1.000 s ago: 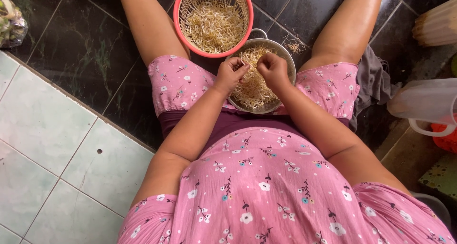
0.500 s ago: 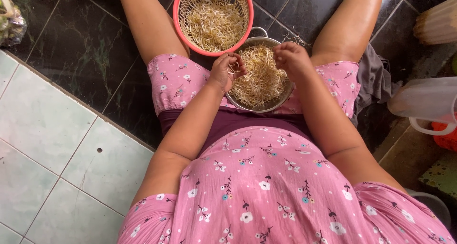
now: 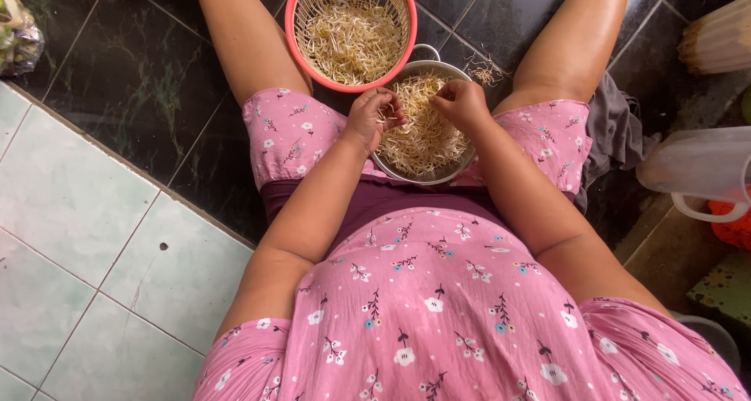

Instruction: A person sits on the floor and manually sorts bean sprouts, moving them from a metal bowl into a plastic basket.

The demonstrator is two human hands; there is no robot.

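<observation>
Bean sprouts [image 3: 422,135] fill the metal bowl [image 3: 438,174] between my thighs, near my body. My left hand [image 3: 374,118] is curled and pinches a few sprouts over the bowl's left rim. My right hand [image 3: 461,102] pinches some too. Farther away stands the pink basket [image 3: 296,25], also holding sprouts.

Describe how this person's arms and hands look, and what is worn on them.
Both arms are bare: no sleeves reach the forearms, and no gloves, watch or bracelets show. The left hand and right hand are uncovered; rings cannot be made out. The pink flowered dress ends in short sleeves near the shoulders.
</observation>
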